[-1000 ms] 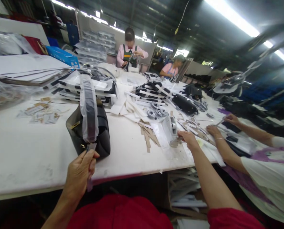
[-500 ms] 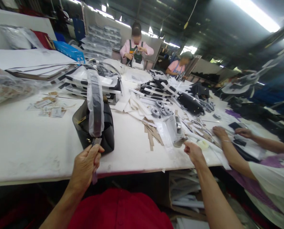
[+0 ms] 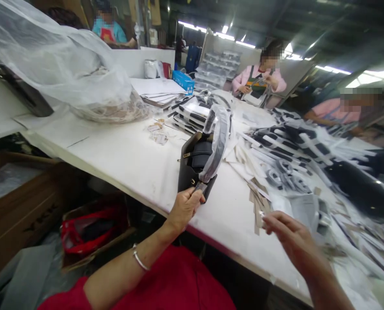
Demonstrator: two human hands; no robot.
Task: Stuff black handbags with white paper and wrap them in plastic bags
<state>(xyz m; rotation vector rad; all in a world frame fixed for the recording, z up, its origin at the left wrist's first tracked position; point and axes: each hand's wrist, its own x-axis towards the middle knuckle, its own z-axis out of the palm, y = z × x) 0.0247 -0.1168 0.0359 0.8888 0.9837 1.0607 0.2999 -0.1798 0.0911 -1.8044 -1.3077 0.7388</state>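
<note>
Right hand (image 3: pixel 291 237) closer, strap (image 3: pixel 219 148) aslant up-right

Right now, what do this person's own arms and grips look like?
The left grip and right grip are human hands without gloves. A thin silvery bangle rings the left arm near the wrist. Higher up, that arm wears a red sleeve; on the right, no sleeve shows in view.

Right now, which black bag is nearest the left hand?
The upright bag whose plastic-wrapped handle the left hand grips; the studded black bag lies apart to the right.
</note>
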